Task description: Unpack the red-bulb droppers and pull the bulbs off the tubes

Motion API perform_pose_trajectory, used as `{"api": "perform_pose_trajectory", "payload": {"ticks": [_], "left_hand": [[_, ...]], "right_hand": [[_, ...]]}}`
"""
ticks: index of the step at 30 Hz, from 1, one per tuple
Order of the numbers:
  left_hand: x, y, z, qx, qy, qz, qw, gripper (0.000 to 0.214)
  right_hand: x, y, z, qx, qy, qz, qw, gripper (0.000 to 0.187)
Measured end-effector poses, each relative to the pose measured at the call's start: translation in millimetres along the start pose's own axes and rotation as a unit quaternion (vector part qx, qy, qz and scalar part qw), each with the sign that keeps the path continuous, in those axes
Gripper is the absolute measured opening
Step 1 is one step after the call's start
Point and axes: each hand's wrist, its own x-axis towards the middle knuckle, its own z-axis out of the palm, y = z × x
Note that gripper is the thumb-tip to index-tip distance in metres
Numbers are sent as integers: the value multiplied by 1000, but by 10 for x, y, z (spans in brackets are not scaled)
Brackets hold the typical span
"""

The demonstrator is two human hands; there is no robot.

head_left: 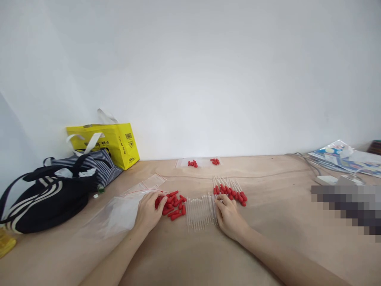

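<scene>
Loose red rubber bulbs point(176, 212) lie in a pile on the table. My left hand point(149, 210) is at the pile's left side, thumb and fingers closed around a red bulb; its fingertips are partly hidden. Thin clear glass dropper tubes point(198, 214) lie side by side in a row right of the pile. At the row's right end my right hand point(228, 214) pinches the top of a tube between thumb and fingers. Just beyond it lie several droppers point(230, 190), each a tube with a red bulb fitted, bulbs towards me.
Clear zip bags point(123, 214) lie left of my left hand. A bag with more red bulbs point(193, 163) lies by the wall. A black bag point(50, 202), a striped bag point(101, 169) and a yellow bag point(127, 149) stand left. Papers point(336, 155) and a white power strip point(327, 180) are right.
</scene>
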Motion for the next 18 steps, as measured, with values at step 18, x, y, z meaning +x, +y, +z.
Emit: {"api": "perform_pose_trajectory", "payload": {"ticks": [18], "left_hand": [[109, 610, 127, -33, -37, 129, 990, 17]], "right_hand": [[-77, 185, -251, 37, 12, 26, 999, 25]]}}
